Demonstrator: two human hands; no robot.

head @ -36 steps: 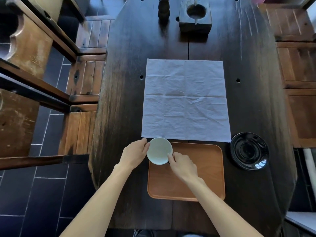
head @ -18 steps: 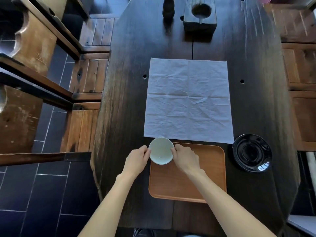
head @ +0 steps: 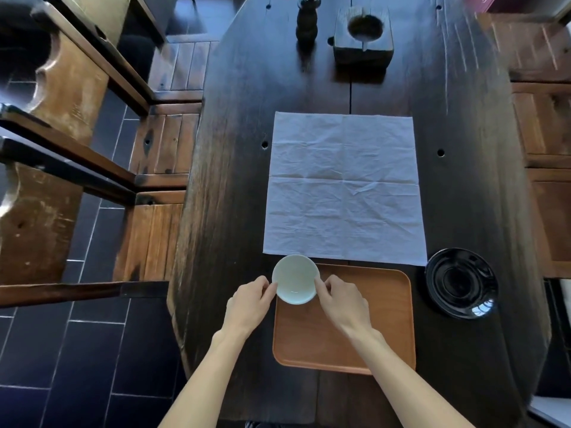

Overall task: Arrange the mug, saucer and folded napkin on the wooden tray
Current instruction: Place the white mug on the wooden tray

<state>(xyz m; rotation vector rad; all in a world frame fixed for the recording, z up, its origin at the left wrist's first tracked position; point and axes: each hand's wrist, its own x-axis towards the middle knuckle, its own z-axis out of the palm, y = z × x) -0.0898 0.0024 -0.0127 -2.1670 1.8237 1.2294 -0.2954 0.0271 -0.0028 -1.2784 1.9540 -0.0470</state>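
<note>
A pale, handleless mug (head: 295,278) is at the far left corner of the wooden tray (head: 355,335), seen from above and empty. My left hand (head: 251,304) grips its left rim and my right hand (head: 343,301) grips its right rim. Whether the mug rests on the tray or is held just above it, I cannot tell. A white napkin (head: 343,186) lies spread flat on the dark table beyond the tray. A glossy black saucer (head: 462,282) sits on the table right of the tray.
The dark wooden table (head: 228,211) carries a dark wooden block with a round hole (head: 363,38) and a dark turned post (head: 306,21) at its far end. Wooden chairs (head: 160,149) stand along the left side, more wooden seats on the right.
The mug has moved slightly away from me, toward the tray's far left corner. My right hand's fingers have shifted up along the mug's right rim. Napkin and saucer are unmoved.
</note>
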